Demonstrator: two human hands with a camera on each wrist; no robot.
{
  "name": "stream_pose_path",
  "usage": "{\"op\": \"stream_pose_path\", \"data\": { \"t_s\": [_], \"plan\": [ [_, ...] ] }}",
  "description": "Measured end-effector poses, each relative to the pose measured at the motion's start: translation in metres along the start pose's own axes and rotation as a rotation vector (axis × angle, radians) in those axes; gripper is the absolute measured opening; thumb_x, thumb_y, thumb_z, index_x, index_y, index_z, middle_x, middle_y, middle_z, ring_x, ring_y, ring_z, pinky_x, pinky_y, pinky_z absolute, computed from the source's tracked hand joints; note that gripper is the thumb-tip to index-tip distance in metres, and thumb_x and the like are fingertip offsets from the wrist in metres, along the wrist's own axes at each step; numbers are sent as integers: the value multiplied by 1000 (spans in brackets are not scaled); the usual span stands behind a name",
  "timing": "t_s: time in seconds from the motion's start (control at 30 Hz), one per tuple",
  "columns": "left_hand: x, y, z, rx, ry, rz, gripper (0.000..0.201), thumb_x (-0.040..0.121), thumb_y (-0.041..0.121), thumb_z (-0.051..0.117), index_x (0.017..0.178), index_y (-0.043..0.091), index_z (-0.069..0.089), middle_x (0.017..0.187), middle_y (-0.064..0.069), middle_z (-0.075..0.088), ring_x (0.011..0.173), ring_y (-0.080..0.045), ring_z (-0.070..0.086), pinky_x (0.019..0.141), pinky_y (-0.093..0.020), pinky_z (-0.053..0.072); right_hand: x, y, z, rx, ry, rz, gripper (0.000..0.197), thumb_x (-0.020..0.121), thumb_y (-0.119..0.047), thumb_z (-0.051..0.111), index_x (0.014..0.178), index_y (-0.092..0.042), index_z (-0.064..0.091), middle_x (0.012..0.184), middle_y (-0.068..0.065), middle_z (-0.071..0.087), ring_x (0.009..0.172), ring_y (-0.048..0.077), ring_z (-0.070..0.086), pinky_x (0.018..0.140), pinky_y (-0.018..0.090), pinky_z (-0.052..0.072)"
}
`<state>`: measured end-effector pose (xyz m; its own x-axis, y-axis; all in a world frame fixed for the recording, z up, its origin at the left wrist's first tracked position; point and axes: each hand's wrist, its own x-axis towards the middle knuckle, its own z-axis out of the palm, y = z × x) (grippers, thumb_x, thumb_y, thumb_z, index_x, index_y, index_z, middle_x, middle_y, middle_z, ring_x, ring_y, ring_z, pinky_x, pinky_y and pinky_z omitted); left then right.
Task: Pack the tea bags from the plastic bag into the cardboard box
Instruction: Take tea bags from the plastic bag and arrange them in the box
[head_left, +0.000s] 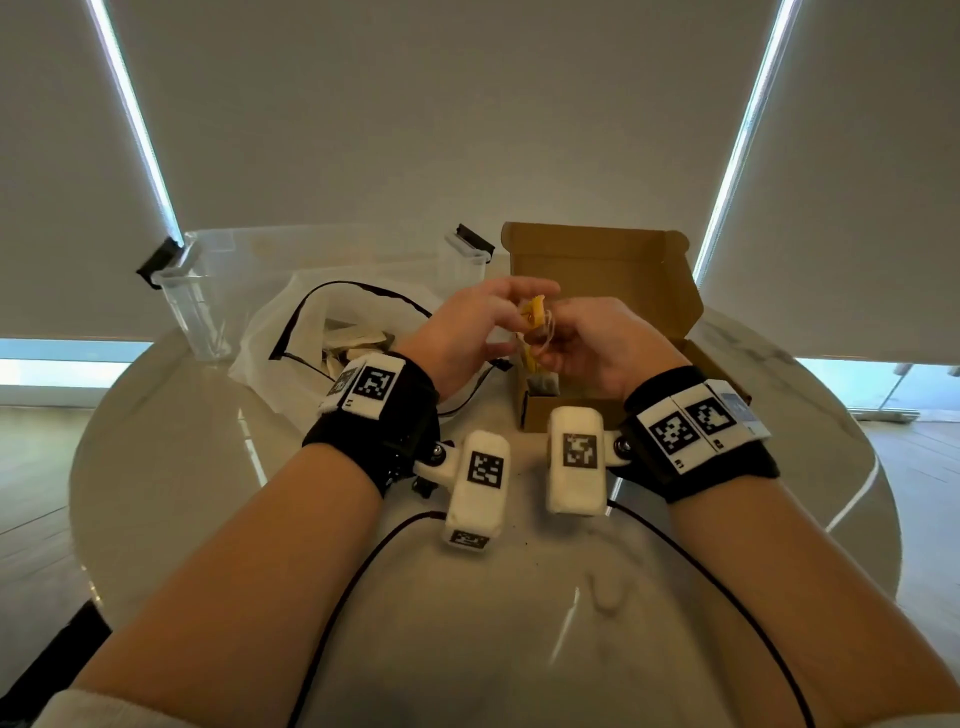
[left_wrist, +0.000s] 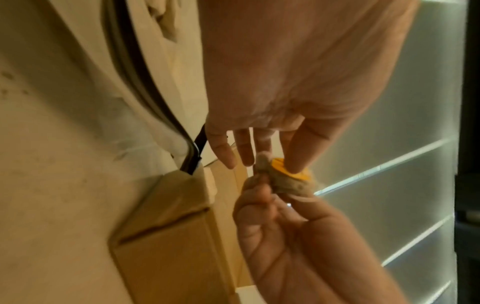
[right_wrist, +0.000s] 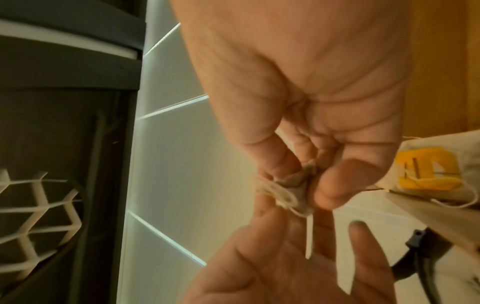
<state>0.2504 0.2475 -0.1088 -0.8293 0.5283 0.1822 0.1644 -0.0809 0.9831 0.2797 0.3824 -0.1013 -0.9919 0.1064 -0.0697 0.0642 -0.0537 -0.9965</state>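
Yellow-tagged tea bag (head_left: 535, 318) pinched between fingers of both raised hands, above the cardboard box (head_left: 613, 291).

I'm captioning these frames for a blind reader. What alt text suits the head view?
Above an open cardboard box, the left hand and right hand together hold a tea bag's yellow tag and looped string. A plastic bag holding more tea bags lies to the left on a round table.

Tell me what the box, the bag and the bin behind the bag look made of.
Box: brown corrugated cardboard, matte, with folded flaps. Bag: thin translucent white plastic, crinkled, with a black drawstring. Bin: clear rigid plastic, glossy; black clips on its rim.
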Motion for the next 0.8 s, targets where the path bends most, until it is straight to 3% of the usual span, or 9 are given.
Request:
{"op": "stream_pose_path", "data": {
  "t_s": [0.1, 0.2, 0.3, 0.37, 0.43, 0.5, 0.57, 0.67, 0.8],
  "plan": [
    [3, -4, 3, 200, 39, -27, 27, 91, 12, 52, 117, 14, 58, 114, -3, 60, 107, -15, 54, 78, -28, 41, 3, 1, -4, 2, -32, 79, 15, 93, -14, 50, 91, -6, 63, 71, 4, 55, 57, 10, 49, 48, 17, 42],
    [4, -8, 3, 209, 108, -21, 24, 92, 20, 56, 114, 11, 57, 107, -2, 60, 98, -11, 55, 73, -24, 41, 4, 2, -7, -58, -80, 117, 19, 95, -16, 47, 92, -7, 63, 71, 5, 58, 57, 11, 51, 47, 17, 44],
    [6, -9, -2, 209, 191, 15, 23, 91, 26, 58, 110, 13, 60, 104, 0, 62, 98, -12, 56, 78, -25, 45, 8, 3, -12, -147, -51, 26, 20, 96, -15, 46, 106, -10, 63, 94, 8, 64, 82, 20, 60, 67, 29, 52],
    [6, -10, -4, 206, 230, 26, 22, 91, 26, 59, 109, 14, 61, 99, 2, 62, 94, -11, 56, 74, -21, 46, 8, 2, -15, -152, -49, -36, 21, 97, -22, 47, 104, -13, 64, 103, 7, 62, 99, 24, 58, 82, 38, 51],
    [6, -11, -4, 196, 248, 44, 24, 91, 24, 60, 110, 10, 61, 92, 3, 61, 82, -5, 56, 60, -10, 46, 7, 3, -17, -162, -101, -50, 22, 94, -30, 52, 99, -15, 66, 103, 5, 62, 101, 24, 56, 90, 44, 48],
    [6, -11, -3, 195, 257, 61, 26, 90, 21, 60, 112, 7, 60, 88, 4, 60, 74, -1, 54, 52, -3, 41, 6, 4, -16, -174, -122, -65, 13, 90, -24, 59, 95, -15, 67, 93, 5, 62, 93, 24, 54, 88, 41, 48],
    [6, -12, -2, 204, 261, 57, 26, 90, 21, 61, 112, 8, 60, 89, 5, 60, 77, -1, 55, 54, -5, 43, 6, 6, -14, -166, -56, -122, 6, 88, -11, 60, 90, -13, 65, 86, 4, 61, 83, 21, 54, 75, 31, 50],
    [7, -13, -1, 243, 227, -7, 23, 92, 23, 58, 114, 15, 57, 101, 4, 59, 93, -9, 56, 68, -16, 45, 8, 3, -16, -165, 93, -142, 8, 89, -5, 57, 93, -10, 61, 89, 6, 63, 69, 13, 59, 62, 22, 53],
    [7, -21, 1, 459, 63, -181, 47, 87, 17, 65, 131, 17, 47, 131, -4, 47, 117, -17, 47, 89, -24, 42, 13, 0, -23, -350, 233, 40, 10, 92, -5, 55, 101, -5, 59, 94, 12, 66, 68, 14, 63, 58, 22, 54]
  ]
}}
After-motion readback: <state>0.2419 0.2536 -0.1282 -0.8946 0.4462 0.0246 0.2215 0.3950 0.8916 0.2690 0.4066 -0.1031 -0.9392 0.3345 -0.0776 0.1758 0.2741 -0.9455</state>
